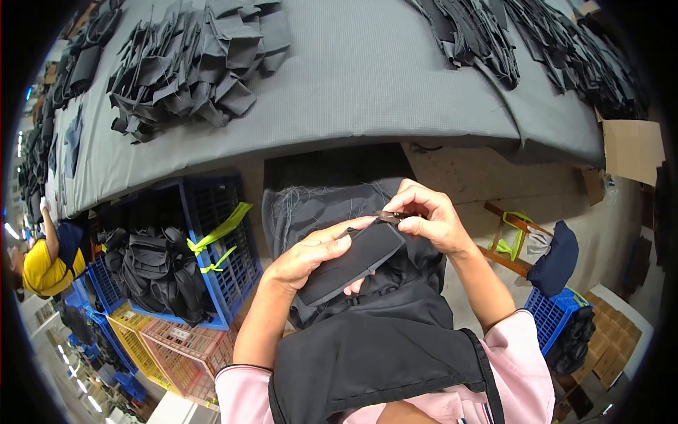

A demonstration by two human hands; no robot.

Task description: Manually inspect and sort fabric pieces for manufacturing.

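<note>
A padded black fabric piece point(353, 263) with a lighter grey edge is gripped in my left hand point(305, 260). The thumb lies on top of it and fingertips show under its lower edge. In my right hand point(436, 220) are small dark thread snips point(388, 215), pinched between thumb and fingers. Their blades meet the upper corner of the piece, close to my left fingertips. Below both hands, more black fabric point(367, 304) lies across my lap, and loose threads point(304, 201) cling to the dark cloth beyond.
Ahead stands a table under a grey cover point(339, 78), bearing piles of dark cut pieces point(198, 63). At left, a blue crate point(219, 261) holds black bags. A wooden stool point(505, 263) is at right, near a cardboard box point(632, 152). A person in yellow point(46, 265) works far left.
</note>
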